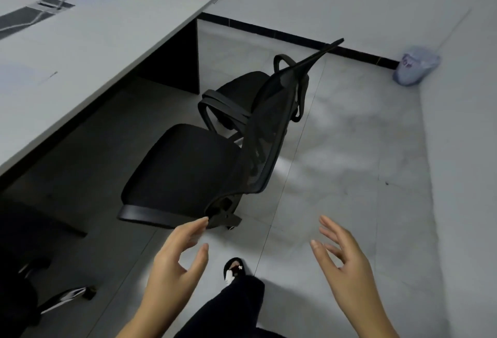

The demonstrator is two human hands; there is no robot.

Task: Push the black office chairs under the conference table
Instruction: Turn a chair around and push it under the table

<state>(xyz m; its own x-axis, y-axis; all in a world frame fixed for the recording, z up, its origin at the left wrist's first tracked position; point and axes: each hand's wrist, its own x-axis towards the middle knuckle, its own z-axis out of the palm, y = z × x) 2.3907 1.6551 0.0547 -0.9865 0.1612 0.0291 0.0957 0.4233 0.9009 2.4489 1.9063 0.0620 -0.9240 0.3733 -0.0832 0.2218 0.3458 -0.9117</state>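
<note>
Chair: black office chair point(188, 168) stands on the floor beside the conference table, its seat turned toward the table edge and not yet under it.
Left hand: left hand point(174, 259) is open, fingers loosely spread and curved, holding nothing; its fingertips point(202, 221) reach the lower corner of the chair's backrest frame, touching or just short of it, I cannot tell which.
Right hand: right hand point(343, 259) is open too, fingers splayed, empty, out over bare floor well apart from the chair.
Backrest: thin mesh panel point(271, 122) in a hard plastic frame, seen nearly edge-on, tapering to a point at the top.
Seat: broad padded cushion, matte fabric, rounded corners.
Armrests: curved plastic loops point(215, 103) at both sides.
Table: conference table point(107, 31), smooth pale top with a rounded corner and dark slab leg; cables and papers lie at its far end.
Floor: glossy grey tiles point(336, 149), smudged.
Corner: pale plastic bag point(415, 67) against the wall.
Foot: dark sandal point(234, 270) below a black trouser leg.
</note>
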